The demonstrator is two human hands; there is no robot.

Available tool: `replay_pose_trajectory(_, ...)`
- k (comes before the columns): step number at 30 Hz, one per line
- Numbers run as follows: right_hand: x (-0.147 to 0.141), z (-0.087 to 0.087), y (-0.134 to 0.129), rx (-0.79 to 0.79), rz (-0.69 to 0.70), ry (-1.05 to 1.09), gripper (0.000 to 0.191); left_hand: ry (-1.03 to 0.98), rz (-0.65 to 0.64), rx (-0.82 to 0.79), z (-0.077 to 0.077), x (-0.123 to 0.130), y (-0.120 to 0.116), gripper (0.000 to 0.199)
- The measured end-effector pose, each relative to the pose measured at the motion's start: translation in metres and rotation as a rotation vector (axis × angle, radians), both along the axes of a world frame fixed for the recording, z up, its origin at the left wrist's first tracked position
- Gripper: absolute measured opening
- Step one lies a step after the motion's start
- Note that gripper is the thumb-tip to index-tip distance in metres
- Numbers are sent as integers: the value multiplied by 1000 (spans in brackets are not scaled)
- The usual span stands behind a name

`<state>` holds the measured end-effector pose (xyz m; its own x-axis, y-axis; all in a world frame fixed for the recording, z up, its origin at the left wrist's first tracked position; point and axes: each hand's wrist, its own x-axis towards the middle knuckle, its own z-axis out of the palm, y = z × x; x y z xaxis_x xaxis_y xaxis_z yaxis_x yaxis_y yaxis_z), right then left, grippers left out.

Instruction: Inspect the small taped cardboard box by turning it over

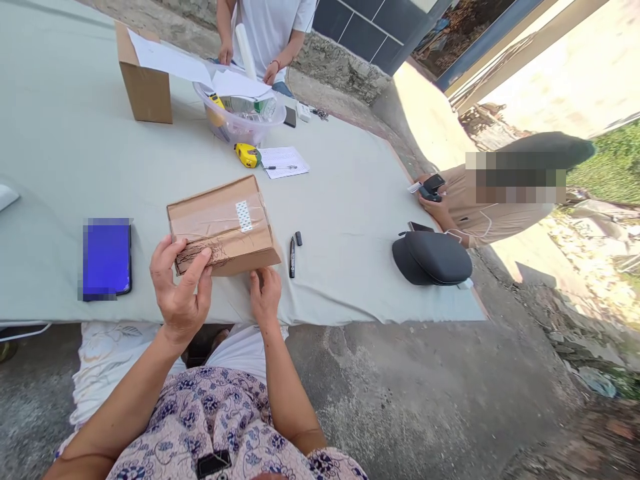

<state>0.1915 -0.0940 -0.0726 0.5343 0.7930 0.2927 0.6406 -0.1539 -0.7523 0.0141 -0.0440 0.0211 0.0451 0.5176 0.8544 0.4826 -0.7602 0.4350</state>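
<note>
A brown cardboard box [215,217] is tilted above the near side of the table, with a patterned white strip of tape and dark scribbled lines on its face. My left hand [183,283] grips its near left corner, thumb and fingers on the scribbled part. At the near right edge, my right hand [265,293] holds the box from below, and some of its fingers are hidden under it. Just right of the box lies an uncapped black marker [293,257], its cap [299,239] beside the tip.
A tablet [106,259] lies to the left. Beyond the box are a yellow tape measure [247,155], a notepad with a pen [287,162], a full plastic basin [240,123] and another cardboard box [145,90]. A black case [433,258] sits at right. Two other people are at the table.
</note>
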Motion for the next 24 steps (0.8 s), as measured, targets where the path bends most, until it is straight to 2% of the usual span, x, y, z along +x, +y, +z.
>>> replay_pose_trajectory(4, 0, 3, -5, 148, -250, 306, 34, 8, 19, -35, -1, 4, 1, 39)
replay_pose_trajectory(6, 2, 13, -9, 243, -322, 403, 38, 3, 30, -59, -1, 7, 0, 34)
replay_pose_trajectory(8, 5, 31, -12, 327, -341, 422, 43, -7, 27, -78, -1, 11, -2, 31)
replay_pose_trajectory(10, 6, 56, -17, 399, -293, 366, 49, -18, 19, -79, -2, 14, -6, 31)
replay_pose_trajectory(13, -1, 93, -21, 476, -113, 190, 58, -13, 10, -69, -2, 19, -15, 32)
replay_pose_trajectory(15, -10, 110, -22, 492, 11, 96, 70, 8, -1, -61, -1, 22, -21, 32)
replay_pose_trajectory(17, -21, 116, -22, 474, 65, 60, 81, 23, -20, -43, 1, 22, -25, 31)
replay_pose_trajectory(19, -30, 115, -22, 437, 45, 45, 85, 16, -47, -19, 4, 20, -28, 32)
replay_pose_trajectory(24, -38, 108, -27, 419, 29, 14, 76, -60, -67, -92, 7, 13, -28, 18)
